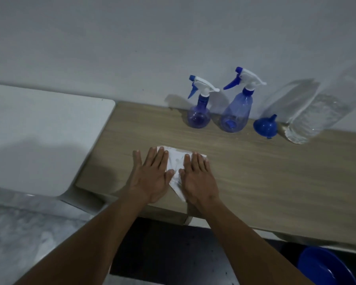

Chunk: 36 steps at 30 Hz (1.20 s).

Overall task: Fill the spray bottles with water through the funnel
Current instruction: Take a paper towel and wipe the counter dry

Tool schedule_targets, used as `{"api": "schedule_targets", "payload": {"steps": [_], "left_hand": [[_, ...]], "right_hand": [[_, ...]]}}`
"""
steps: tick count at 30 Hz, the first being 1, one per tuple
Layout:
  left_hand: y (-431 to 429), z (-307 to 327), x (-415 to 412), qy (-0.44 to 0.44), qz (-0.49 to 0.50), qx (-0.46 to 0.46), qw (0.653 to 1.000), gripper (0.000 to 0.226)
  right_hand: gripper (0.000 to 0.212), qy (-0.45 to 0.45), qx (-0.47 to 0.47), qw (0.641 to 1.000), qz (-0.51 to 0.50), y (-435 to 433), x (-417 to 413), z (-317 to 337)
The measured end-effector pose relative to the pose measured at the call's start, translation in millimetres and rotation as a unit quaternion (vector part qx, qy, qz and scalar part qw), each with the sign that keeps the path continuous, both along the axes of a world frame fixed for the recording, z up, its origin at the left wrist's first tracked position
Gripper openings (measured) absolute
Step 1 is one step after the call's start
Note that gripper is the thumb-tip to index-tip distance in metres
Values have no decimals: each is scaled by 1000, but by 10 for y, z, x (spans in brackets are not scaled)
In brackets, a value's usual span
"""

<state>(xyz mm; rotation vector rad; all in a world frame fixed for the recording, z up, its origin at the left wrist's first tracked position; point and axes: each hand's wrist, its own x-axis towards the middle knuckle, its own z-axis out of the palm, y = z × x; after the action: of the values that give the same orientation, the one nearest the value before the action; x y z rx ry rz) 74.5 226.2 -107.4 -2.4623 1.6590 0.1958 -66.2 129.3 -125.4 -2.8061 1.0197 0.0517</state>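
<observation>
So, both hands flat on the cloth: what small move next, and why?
Probably lift the right hand off the white cloth and reach for the taller spray bottle to unscrew its trigger head. That one and the round spray bottle have heads on, and the blue funnel lies unused beside them.

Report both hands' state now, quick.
Left hand: open, fingers straight, pressing flat on the white cloth.
Right hand: open, fingers straight, pressing flat on the same cloth.
</observation>
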Motion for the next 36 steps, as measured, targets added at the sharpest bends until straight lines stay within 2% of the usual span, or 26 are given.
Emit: {"api": "schedule_targets", "payload": {"steps": [6,9,11,16,20,26,34,36], "left_hand": [[382,-48,361,-6,52,12,999,83],[571,-41,407,-3,51,-15,999,81],[670,-26,380,-14,53,-17,998,81],[723,-18,40,-19,68,-5,997,75],[594,-22,-369,-8,72,-8,997,72],[87,17,-1238,25,60,-14,998,85],[-534,17,-2366,3,44,-9,999,77],[-661,13,-2596,3,32,0,999,81]], "right_hand": [[79,-25,12,998,56,258,297,57],[62,-17,23,997,74,395,362,76],[59,-22,25,995,92,435,340,54],[71,-59,28,991,119,373,133,-33],[65,-53,35,991,122,209,-319,-15],[55,-50,-19,992,115,-286,-1243,-17],[53,-86,-75,988,101,-837,-2404,-24],[52,-91,-94,987,97,-932,-2663,-27]]}}
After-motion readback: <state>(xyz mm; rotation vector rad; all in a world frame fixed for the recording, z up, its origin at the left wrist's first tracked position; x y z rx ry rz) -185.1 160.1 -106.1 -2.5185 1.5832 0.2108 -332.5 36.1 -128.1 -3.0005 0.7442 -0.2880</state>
